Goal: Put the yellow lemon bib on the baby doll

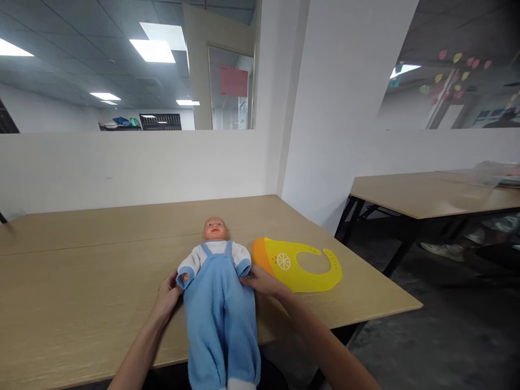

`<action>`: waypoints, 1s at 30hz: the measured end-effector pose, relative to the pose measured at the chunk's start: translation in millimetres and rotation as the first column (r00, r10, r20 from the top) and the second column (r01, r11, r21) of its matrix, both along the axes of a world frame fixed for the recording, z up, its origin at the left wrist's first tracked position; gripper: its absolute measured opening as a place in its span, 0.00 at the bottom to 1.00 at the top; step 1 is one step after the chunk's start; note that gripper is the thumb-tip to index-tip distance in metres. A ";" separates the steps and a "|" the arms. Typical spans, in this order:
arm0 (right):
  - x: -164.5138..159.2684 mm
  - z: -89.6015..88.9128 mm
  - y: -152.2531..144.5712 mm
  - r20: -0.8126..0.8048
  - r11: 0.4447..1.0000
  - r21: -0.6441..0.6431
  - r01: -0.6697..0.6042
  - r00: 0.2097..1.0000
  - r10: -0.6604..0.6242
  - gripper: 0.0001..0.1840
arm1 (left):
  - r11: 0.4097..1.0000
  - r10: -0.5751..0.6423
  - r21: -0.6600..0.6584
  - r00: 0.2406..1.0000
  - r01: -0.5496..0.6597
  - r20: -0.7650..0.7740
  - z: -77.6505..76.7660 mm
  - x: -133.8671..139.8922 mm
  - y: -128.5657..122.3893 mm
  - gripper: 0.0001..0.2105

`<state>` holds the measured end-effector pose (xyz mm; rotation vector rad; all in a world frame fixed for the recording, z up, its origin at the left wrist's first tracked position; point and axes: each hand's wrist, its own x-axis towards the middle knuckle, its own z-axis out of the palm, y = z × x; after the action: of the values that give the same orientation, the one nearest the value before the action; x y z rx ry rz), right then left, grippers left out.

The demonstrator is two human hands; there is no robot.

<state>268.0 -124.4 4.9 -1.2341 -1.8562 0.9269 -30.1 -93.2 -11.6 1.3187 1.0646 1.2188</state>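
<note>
The doll lies face up on the table, its head pointing away from the person and its feet toward them. Its long axis runs from the near edge toward the wall beyond its head, and its legs reach past that edge.

The left hand touches the doll's cuff on the person's left; the right hand is at the opposite cuff. Some fingers are hidden by the doll, so one cannot tell whether either hand grips.

Just beside the doll, on the right, a yellow bib lies flat, its orange end nearest the doll and its neck opening away from it.

Well apart to the doll's right, a clear plastic container or bag rests on another desk, too blurred to show its contents. The doll's feet are partly cut off by the bottom edge of the view.
</note>
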 end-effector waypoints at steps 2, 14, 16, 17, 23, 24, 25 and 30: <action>-1.2 6.5 1.5 0.079 1.000 0.017 -0.014 0.997 0.013 0.20 | 1.000 0.010 0.026 0.998 -0.008 -0.069 4.5 -2.6 1.4 0.23; -4.5 13.0 12.0 0.022 0.954 -0.292 0.071 0.997 -0.068 0.08 | 0.996 -0.038 0.072 0.979 0.054 -0.203 11.5 -6.9 2.8 0.21; -7.5 10.1 10.3 -0.034 0.938 -0.339 0.078 0.995 -0.095 0.04 | 0.997 -0.025 0.063 0.985 0.036 -0.170 8.7 -8.8 3.4 0.19; -8.7 8.8 8.9 -0.083 0.933 -0.352 0.076 0.990 -0.112 0.04 | 0.998 -0.017 0.063 0.988 0.027 -0.155 7.8 -9.5 3.5 0.18; -14.5 -3.2 5.9 -0.170 0.965 -0.218 0.143 0.968 -0.182 0.16 | 0.994 -0.072 0.064 0.978 0.086 -0.195 10.8 -5.6 0.3 0.23; -16.0 -5.7 6.8 -0.133 0.975 -0.129 0.181 0.971 -0.198 0.16 | 0.994 -0.062 0.080 0.975 0.081 -0.215 11.6 -3.8 -0.2 0.23; -17.5 -8.0 7.8 -0.088 0.975 -0.044 0.219 0.971 -0.222 0.16 | 0.992 -0.043 0.103 0.971 0.069 -0.234 12.1 -2.0 -0.6 0.23; -22.7 -12.7 11.6 0.261 0.932 0.088 0.350 0.895 -0.361 0.17 | 0.971 0.086 0.238 0.941 -0.006 -0.328 9.1 2.9 0.5 0.20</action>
<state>245.3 -112.8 -7.7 -1.6778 -1.7539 0.5374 -27.2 -92.7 -2.6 1.7401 1.2239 1.2075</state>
